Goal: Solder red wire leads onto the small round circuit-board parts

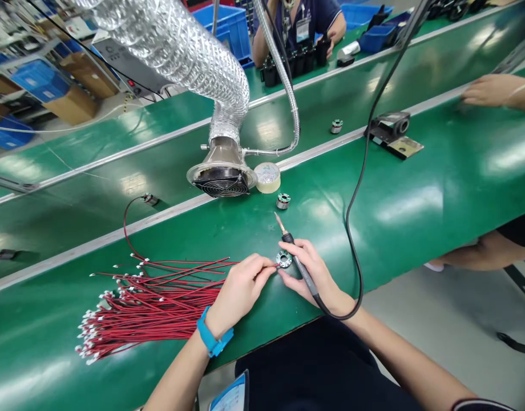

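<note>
The left hand [241, 288] pinches the end of one red wire [269, 266] between thumb and forefinger and brings it to the small round part [283, 260], which lies on the green table [416, 217] just in front of the person. The right hand [311, 274] has its fingers closed around the soldering iron [297, 264], held like a pen, and its fingertips also touch the round part to keep it in place; the tip of the iron points away from the part, up toward the fume extractor [223, 178]. I judge that the step in hand is the placing of the wire end on the part, before the joint is made. The next move would call for a steady wire end and for turning the iron tip down to the contact point, without touching the fingers. A bundle of red wires [151, 302] lies to the left of the left hand. A second round part [283, 200] and a roll of tape [267, 177] stand near the extractor. The black cable [356, 188] of the iron runs up across the table.
</note>
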Available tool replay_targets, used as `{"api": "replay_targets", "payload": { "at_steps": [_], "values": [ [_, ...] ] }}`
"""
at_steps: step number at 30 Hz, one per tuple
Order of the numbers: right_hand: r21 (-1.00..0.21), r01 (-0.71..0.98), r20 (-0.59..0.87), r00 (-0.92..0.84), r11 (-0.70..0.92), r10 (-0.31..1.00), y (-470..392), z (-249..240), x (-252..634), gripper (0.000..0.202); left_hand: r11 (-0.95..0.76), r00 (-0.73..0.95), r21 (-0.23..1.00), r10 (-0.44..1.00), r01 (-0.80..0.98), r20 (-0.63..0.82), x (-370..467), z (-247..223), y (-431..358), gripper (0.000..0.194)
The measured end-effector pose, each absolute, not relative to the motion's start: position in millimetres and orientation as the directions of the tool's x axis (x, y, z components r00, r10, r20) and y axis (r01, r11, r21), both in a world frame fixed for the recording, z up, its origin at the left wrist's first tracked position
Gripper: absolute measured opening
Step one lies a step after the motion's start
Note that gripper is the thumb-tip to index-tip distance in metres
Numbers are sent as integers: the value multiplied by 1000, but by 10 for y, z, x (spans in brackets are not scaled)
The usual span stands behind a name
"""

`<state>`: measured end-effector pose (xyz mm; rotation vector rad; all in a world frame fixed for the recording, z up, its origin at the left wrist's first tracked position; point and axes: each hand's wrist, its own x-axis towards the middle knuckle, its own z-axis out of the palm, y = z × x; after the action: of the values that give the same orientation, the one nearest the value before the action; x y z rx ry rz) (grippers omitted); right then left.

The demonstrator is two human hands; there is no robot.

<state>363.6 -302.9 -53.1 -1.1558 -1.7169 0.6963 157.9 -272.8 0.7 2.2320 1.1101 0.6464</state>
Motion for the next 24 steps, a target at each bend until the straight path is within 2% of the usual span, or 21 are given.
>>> {"api": "replay_targets", "payload": {
  "at_steps": [4, 7, 11, 15, 19, 24],
  "values": [
    [-826, 404, 397, -81, 394, 914, -3000, -550, 3617, 60, -479, 523, 642, 841, 599, 140, 1635, -32, -2699, 14],
    [-835, 355, 402, -130, 421, 906, -2971, -541, 3616, 56, -474, 493, 627, 855, 618, 161, 1673, -36, -2685, 15],
    [-858, 312, 377, -158, 408, 913, -2969, -481, 3666, 55, -429, 431, 700, 882, 572, 188, 1747, -74, -2660, 15],
    [-871, 309, 413, 37, 382, 910, -3061, -426, 3744, 39, -356, 372, 777, 913, 519, 169, 1819, -109, -2643, 13],
    [-898, 367, 357, 289, 242, 888, -3232, -452, 3827, 22, -301, 297, 777, 942, 553, 154, 1876, -146, -2668, 16],
    [-884, 368, 426, 381, 288, 821, -3359, -514, 3890, 21, -295, 258, 775, 950, 558, 176, 1949, -188, -2718, 19]
  ]
}}
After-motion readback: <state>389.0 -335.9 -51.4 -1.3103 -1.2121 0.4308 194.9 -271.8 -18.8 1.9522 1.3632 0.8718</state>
